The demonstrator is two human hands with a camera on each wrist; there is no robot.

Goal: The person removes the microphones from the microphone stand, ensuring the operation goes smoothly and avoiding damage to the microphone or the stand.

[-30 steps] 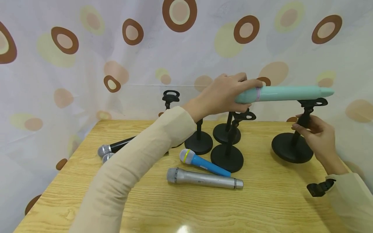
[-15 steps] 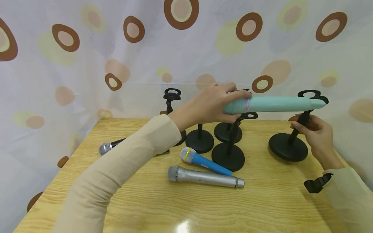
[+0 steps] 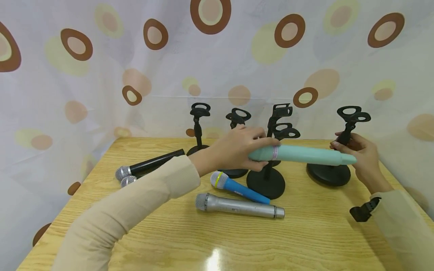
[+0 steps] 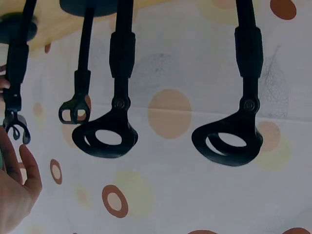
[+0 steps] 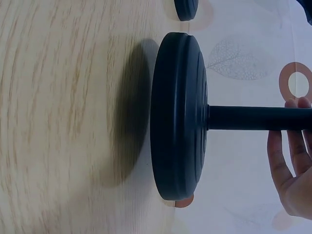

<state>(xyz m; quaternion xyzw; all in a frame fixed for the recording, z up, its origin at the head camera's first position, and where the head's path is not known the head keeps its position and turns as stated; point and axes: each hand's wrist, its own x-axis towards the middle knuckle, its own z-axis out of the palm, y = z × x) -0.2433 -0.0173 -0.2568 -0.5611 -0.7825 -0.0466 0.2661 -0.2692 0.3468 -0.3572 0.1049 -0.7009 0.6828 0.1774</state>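
In the head view my left hand grips a mint-green microphone by its thick end, near a pink ring. Its tapered end points right, and the microphone lies level above the table. My right hand pinches the post of a black microphone stand at the right. An unfilled clip tops that stand. The right wrist view shows its round base lifted off the wood with a shadow beneath, and fingers around the post. At the left wrist view's edge, part of my left hand shows.
Several black stands stand behind and under the mint microphone. A blue microphone and a silver microphone lie on the wooden table. Black microphones lie at the left, partly behind my sleeve. A patterned curtain hangs behind.
My left hand has brought the mint microphone down and to the left, away from the stand's clip. My right hand has shifted the stand slightly left, still gripping it.
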